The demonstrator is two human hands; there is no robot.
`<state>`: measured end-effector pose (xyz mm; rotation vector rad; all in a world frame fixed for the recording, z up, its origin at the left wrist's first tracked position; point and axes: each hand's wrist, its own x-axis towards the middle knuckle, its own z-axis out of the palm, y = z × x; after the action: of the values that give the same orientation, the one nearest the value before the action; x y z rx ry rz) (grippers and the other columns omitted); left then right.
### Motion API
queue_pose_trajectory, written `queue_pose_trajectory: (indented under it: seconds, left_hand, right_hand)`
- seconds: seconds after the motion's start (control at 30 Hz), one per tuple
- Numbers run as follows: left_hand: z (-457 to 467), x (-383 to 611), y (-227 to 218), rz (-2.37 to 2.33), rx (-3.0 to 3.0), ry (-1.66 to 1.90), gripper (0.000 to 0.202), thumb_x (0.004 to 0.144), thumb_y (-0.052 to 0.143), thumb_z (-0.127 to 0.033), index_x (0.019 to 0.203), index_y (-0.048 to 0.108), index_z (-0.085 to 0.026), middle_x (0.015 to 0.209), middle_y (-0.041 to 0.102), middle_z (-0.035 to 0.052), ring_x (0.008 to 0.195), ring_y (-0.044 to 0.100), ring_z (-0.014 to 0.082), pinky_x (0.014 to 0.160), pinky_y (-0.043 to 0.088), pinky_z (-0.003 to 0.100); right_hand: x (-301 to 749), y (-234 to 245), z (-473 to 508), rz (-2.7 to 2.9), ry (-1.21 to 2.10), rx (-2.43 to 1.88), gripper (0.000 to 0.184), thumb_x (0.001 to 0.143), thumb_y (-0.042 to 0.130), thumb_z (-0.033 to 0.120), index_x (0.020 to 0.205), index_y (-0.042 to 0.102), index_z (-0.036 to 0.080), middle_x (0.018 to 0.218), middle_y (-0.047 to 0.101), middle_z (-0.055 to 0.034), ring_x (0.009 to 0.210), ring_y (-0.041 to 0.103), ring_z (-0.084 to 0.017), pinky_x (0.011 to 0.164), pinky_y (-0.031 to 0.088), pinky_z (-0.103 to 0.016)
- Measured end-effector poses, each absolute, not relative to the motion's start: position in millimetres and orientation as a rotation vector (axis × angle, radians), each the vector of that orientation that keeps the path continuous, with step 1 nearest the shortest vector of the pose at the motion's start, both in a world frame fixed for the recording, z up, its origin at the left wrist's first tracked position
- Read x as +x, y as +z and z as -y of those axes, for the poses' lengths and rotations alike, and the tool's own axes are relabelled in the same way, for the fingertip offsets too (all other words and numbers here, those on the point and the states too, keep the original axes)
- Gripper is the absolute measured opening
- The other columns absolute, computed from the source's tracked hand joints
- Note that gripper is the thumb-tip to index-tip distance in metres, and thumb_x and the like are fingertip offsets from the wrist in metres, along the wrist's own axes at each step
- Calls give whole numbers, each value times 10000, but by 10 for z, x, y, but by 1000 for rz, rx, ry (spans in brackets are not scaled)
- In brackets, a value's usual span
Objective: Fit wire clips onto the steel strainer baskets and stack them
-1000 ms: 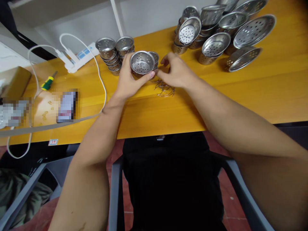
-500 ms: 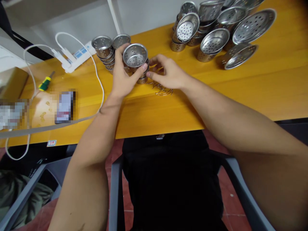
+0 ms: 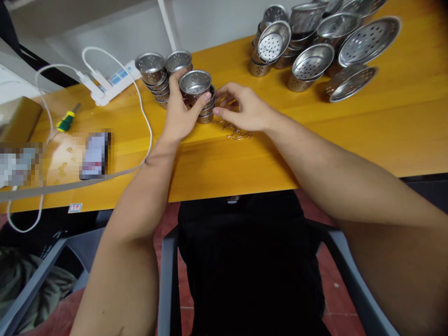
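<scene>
My left hand (image 3: 180,109) is closed around a small perforated steel cup (image 3: 195,83), thumb on its near side and fingers behind its far left. That cup sits slightly tilted at the top of a stack of similar cups (image 3: 206,116); whether it is fully seated I cannot tell. My right hand (image 3: 245,107) is just right of this stack, thumb and fingers apart, with nothing visible between them. Its fingertips are close to the stack's side; contact is unclear. Several thin bent wire pieces (image 3: 240,135) lie on the table below the right hand.
More stacked cups (image 3: 150,65) stand behind my left hand. Perforated steel bowls and strainers (image 3: 313,60) are grouped at the back right. To the left lie a power strip (image 3: 115,81) with white cables, a screwdriver (image 3: 66,121) and a phone (image 3: 94,156).
My left hand has lowered the cup a little, bringing it closer to the stack beneath. The right hand has stayed almost in place.
</scene>
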<state>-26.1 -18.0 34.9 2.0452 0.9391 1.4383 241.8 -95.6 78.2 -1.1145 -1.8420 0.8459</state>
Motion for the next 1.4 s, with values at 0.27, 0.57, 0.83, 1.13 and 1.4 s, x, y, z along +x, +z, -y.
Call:
queue_pose_trajectory:
  seconds: [0.27, 0.57, 0.83, 1.13, 1.4]
  left_hand:
    - [7, -305, 167, -936, 2106, 1424, 1044, 909, 993, -1013, 1739, 586, -527, 1779, 768, 103, 1684, 750, 427, 1475, 589, 707]
    - [167, -235, 278, -922, 2150, 1349, 1089, 897, 929, -1088, 1763, 602, -515, 1719, 814, 117, 1683, 753, 449, 1476, 578, 728]
    - [68, -281, 168, -904, 2175, 1374, 1029, 1004, 880, -996, 1891, 537, -602, 2008, 643, 28, 1951, 539, 409, 1642, 421, 758]
    - [-239, -425, -25, -830, 2235, 1319, 1070, 1029, 841, -1018, 1941, 451, -615, 2070, 574, -26, 1983, 488, 369, 1621, 455, 791]
    - [96, -287, 224, -906, 2139, 1325, 1170, 893, 1076, -884, 1882, 550, -544, 2017, 634, 62, 1984, 477, 405, 1657, 423, 732]
  right_hand:
    - [2389, 849, 1039, 1835, 875, -1072, 724, 830, 1072, 888, 1333, 816, 435, 1421, 909, -96, 1399, 792, -455, 1033, 719, -618]
    - [2376, 837, 1050, 1787, 960, -1000, 900, 718, 956, 1111, 1316, 855, 446, 1258, 912, -82, 1315, 769, -402, 1103, 658, -632]
    - [2402, 1013, 1175, 1794, 914, -979, 855, 750, 973, 1108, 1347, 891, 502, 1295, 903, -90, 1504, 752, -455, 1113, 695, -651]
    - [2355, 1000, 1136, 1806, 885, -1007, 865, 832, 934, 1119, 1398, 928, 465, 1425, 919, -110, 1464, 802, -463, 1158, 708, -677]
    - [2374, 872, 1052, 1835, 899, -979, 885, 836, 948, 1090, 1402, 896, 412, 1416, 901, -143, 1432, 779, -446, 1148, 715, -642]
